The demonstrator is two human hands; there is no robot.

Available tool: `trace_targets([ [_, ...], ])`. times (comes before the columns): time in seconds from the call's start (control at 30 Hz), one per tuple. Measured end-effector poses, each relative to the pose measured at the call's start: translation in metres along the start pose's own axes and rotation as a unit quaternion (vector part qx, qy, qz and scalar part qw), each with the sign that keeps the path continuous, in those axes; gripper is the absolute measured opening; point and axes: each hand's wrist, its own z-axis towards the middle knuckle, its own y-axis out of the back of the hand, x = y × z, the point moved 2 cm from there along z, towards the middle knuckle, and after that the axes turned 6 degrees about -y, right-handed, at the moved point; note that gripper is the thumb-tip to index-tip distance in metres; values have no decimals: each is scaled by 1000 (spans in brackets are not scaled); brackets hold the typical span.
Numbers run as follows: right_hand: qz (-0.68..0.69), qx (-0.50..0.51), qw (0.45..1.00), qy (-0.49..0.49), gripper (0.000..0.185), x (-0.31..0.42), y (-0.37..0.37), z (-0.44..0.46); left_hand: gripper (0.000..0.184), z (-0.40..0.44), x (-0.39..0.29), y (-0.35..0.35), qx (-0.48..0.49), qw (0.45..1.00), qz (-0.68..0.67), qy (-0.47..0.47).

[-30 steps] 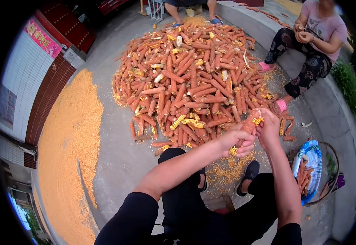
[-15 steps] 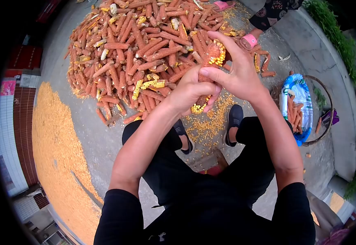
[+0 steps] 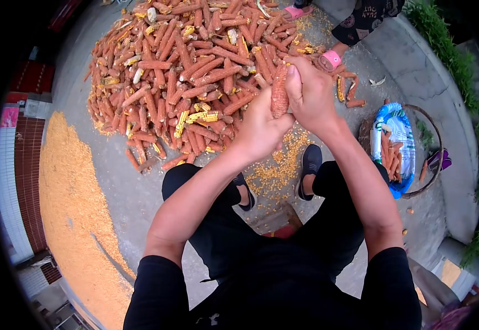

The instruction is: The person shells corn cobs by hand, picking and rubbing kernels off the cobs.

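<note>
A reddish corn cob [image 3: 279, 93] is held between both hands, tilted slightly, its visible side mostly bare of kernels. My left hand [image 3: 261, 124] wraps its lower part, the fingertips partly hidden. Around the upper part closes my right hand [image 3: 311, 91], with the thumb pressed along the cob. Just beyond the hands lies a large pile of cobs [image 3: 195, 60], some still bearing yellow kernels. Loose kernels [image 3: 278, 173] are scattered on the ground below the hands, between my shoes.
At the right stands a basket [image 3: 410, 148] with a blue and white lining and cobs inside. A broad spread of kernels [image 3: 77, 209] covers the ground at left. Another person's leg and pink sandal [image 3: 330, 59] show at the pile's upper right edge.
The view has tilted down since the first frame. The hands have turned the cob, and its kernel-bearing side no longer shows. My right hand's fingers have closed more tightly around it.
</note>
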Motion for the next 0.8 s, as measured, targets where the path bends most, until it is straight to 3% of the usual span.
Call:
trace_targets([
  [0.13, 112, 15, 983, -145, 21, -4, 1, 0, 25, -3, -8, 5, 35, 992, -115, 32],
  [0.2, 271, 27, 937, -217, 24, -9, -3, -3, 26, -4, -10, 7, 40, 987, -145, 50],
  [0.23, 347, 31, 903, -250, 26, -11, -6, -3, 28, -1, -5, 10, 19, 997, -71, 9],
  [0.33, 315, 24, 925, -212, 35, -15, -5, 6, 35, 3, 2, 14, -42, 984, 154, -78],
  [0.43, 211, 33, 951, -226, 42, -18, 2, 10, 41, 0, -1, 22, -85, 930, 330, -137],
  [0.53, 74, 56, 977, -189, 47, -7, 4, 10, 36, -5, -10, 20, -68, 865, 489, -92],
  [0.63, 42, 42, 981, -187, 48, -7, -5, 5, 28, -4, -5, 16, -67, 806, 562, -174],
  [0.8, 117, 0, 964, -239, 49, -23, -17, 0, 23, 0, -7, 13, -74, 775, 605, -165],
])
